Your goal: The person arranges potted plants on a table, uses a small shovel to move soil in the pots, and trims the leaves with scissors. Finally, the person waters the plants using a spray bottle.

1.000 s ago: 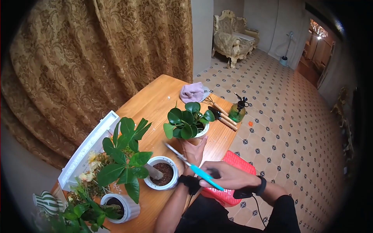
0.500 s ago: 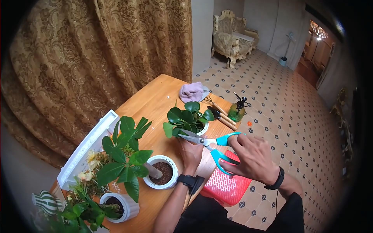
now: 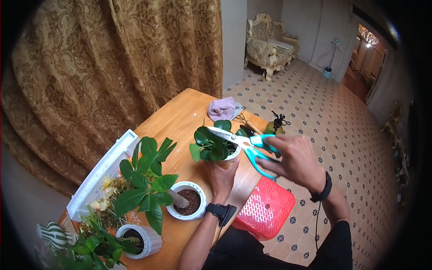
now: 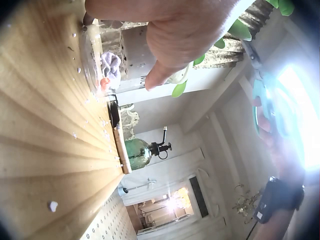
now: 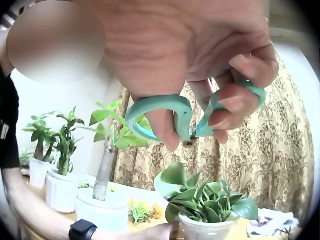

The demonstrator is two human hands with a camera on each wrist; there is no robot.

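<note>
Fingers (image 5: 165, 127) of the right hand (image 3: 294, 157) were hooked through the teal loops of the scissors (image 3: 243, 143), gripping them with the blades parted above the leaves of the round-leaved potted plant (image 3: 216, 140). Left hand (image 3: 222, 176) curled round the white pot (its thumb pressed on the wall), holding it on the wooden table (image 3: 180, 119). Nearby stood a soil-filled white pot (image 3: 187, 200); beyond, a purple cloth (image 3: 222, 108) and a green spray bottle (image 4: 142, 151).
</note>
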